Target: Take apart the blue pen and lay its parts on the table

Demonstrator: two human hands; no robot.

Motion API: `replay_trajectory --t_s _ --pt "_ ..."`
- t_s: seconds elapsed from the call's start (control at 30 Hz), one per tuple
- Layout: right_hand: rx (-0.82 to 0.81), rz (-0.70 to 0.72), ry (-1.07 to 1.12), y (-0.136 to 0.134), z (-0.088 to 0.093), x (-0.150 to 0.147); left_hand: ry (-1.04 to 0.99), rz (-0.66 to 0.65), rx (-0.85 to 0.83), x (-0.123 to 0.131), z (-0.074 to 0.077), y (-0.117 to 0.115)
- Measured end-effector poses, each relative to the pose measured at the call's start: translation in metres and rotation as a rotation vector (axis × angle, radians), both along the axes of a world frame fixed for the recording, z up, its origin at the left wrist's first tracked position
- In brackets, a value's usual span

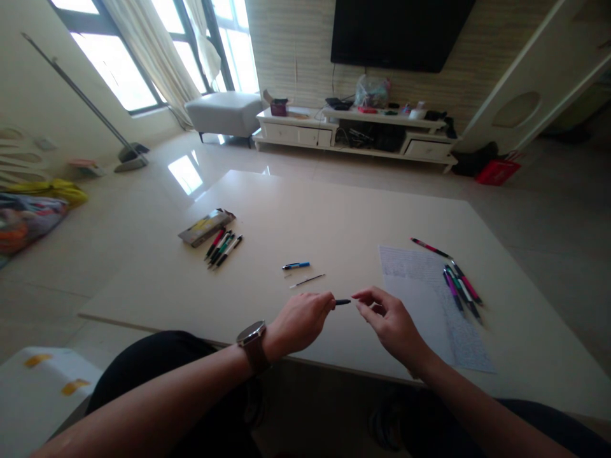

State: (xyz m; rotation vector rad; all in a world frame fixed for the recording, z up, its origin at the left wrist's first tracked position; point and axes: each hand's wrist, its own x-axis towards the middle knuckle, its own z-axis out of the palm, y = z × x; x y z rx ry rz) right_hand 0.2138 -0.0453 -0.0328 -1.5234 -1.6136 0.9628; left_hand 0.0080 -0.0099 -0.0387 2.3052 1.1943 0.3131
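My left hand (pixel 303 321), with a watch on its wrist, is closed around a dark pen barrel (pixel 342 302) whose tapered end sticks out to the right. Close to that end is my right hand (pixel 389 318), thumb and forefinger drawn together in a pinch; anything between them is too small to make out. Beyond the hands, a blue pen part (pixel 296 265) with a dark end lies on the white table (pixel 329 216). A thin pen refill (pixel 308 281) rests just nearer to me, beside a tiny piece (pixel 287 275), possibly a spring.
Several pens (pixel 224 248) lie at the left by a flat box (pixel 207 227). Written sheets of paper (pixel 420 305) spread at the right, with more pens (pixel 462 289) on and beside them. Past the table stand a low TV cabinet (pixel 296 132) and a grey stool (pixel 224 111).
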Motion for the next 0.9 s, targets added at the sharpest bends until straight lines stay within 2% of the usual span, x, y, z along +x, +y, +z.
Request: replay_trajectory --t_s 0.23,0.33,0.4,0.5,0.6,0.67,0.8,0.9 --pt "0.078 0.096 -0.142 0.000 0.001 -0.001 -0.010 -0.040 -0.018 0.002 0.001 -0.004" --pt "0.109 0.093 -0.170 0.000 -0.001 0.001 0.019 -0.032 0.017 0.001 0.003 0.000" --pt "0.122 0.059 -0.183 0.002 -0.005 0.004 0.025 0.006 0.060 -0.006 0.007 0.010" --pt "0.127 -0.011 -0.193 0.012 -0.017 0.010 0.027 0.107 0.112 -0.027 0.017 0.039" --pt "0.119 -0.094 -0.178 0.035 -0.035 0.010 0.038 0.227 0.123 -0.051 0.025 0.069" --pt "0.114 -0.171 -0.146 0.057 -0.049 0.006 0.045 0.274 0.106 -0.061 0.027 0.081" --pt "0.122 -0.232 -0.151 0.105 -0.074 -0.015 0.066 0.289 0.112 -0.065 0.024 0.083" --pt "0.135 -0.218 -0.176 0.128 -0.085 -0.029 0.075 0.179 0.114 -0.060 0.020 0.074"
